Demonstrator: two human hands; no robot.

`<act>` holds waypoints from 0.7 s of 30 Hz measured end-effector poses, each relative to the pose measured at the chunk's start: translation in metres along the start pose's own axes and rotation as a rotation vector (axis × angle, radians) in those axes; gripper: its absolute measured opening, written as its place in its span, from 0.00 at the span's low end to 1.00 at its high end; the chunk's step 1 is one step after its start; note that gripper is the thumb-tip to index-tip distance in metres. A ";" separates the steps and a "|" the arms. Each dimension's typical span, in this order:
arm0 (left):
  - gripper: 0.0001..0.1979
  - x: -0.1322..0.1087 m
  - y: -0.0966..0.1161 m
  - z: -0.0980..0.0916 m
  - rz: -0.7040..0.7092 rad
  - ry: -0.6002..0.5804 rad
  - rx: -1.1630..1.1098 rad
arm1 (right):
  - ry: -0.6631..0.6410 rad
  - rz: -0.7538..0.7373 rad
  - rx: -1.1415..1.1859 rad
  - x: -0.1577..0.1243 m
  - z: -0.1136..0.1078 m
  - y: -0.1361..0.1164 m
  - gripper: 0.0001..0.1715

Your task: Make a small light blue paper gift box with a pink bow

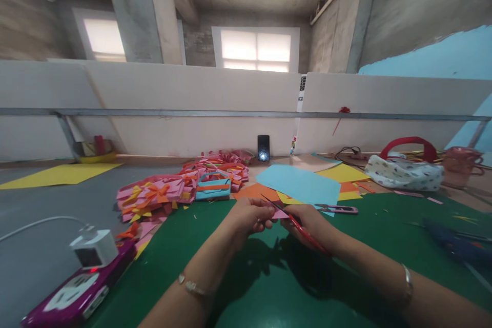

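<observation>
My left hand (249, 214) pinches a small piece of pink paper (281, 213) above the green mat (246, 287). In my right hand (307, 221) is a pair of red-handled scissors (307, 236), its dark blades pointing up and left beside the pink paper. Whether the blades touch the paper I cannot tell. Just behind my hands lie an orange paper sheet (257, 192) and a large light blue sheet (298, 183). A pink craft knife (342, 209) rests to the right of my right hand.
Left of the hands are a heap of folded pink and orange paper pieces (157, 195) and a blue paper bag (212, 188). A purple power strip (82, 287) holds a white charger (94, 248). A phone (263, 147) stands behind; a red-handled fabric basket (403, 173) sits right.
</observation>
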State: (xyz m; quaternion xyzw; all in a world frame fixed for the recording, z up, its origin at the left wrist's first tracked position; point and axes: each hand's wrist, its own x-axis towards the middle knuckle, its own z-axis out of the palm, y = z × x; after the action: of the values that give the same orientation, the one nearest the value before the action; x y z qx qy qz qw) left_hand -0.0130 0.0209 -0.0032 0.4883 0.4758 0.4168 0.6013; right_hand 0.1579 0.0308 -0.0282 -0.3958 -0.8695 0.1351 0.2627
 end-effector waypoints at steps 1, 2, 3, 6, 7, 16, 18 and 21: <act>0.01 0.000 0.000 0.000 0.002 -0.001 -0.001 | 0.000 -0.002 0.000 0.000 -0.001 0.000 0.12; 0.01 0.000 0.000 0.000 0.005 0.000 -0.002 | -0.002 -0.001 -0.001 0.000 -0.001 -0.001 0.12; 0.02 0.000 0.000 0.000 0.006 -0.001 -0.002 | -0.003 0.002 -0.004 0.001 -0.002 -0.001 0.12; 0.02 0.001 -0.001 -0.001 0.007 -0.004 -0.004 | -0.005 0.016 -0.015 0.001 -0.002 -0.002 0.12; 0.02 0.001 -0.001 -0.001 0.007 -0.005 -0.004 | -0.005 0.019 -0.017 0.000 -0.002 -0.002 0.12; 0.06 0.002 -0.002 -0.003 0.032 -0.008 -0.050 | -0.167 0.003 0.097 -0.002 -0.029 0.007 0.08; 0.07 0.003 -0.001 -0.005 0.062 0.052 -0.061 | -0.252 0.054 0.191 -0.003 -0.044 0.013 0.10; 0.07 0.005 0.000 -0.006 0.153 0.205 0.062 | -0.233 0.270 0.423 -0.004 -0.057 0.020 0.13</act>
State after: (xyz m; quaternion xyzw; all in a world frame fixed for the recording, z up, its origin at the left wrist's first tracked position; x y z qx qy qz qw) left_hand -0.0175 0.0271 -0.0045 0.4962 0.5088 0.4942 0.5006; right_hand 0.2050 0.0426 0.0087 -0.4262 -0.7857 0.3923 0.2172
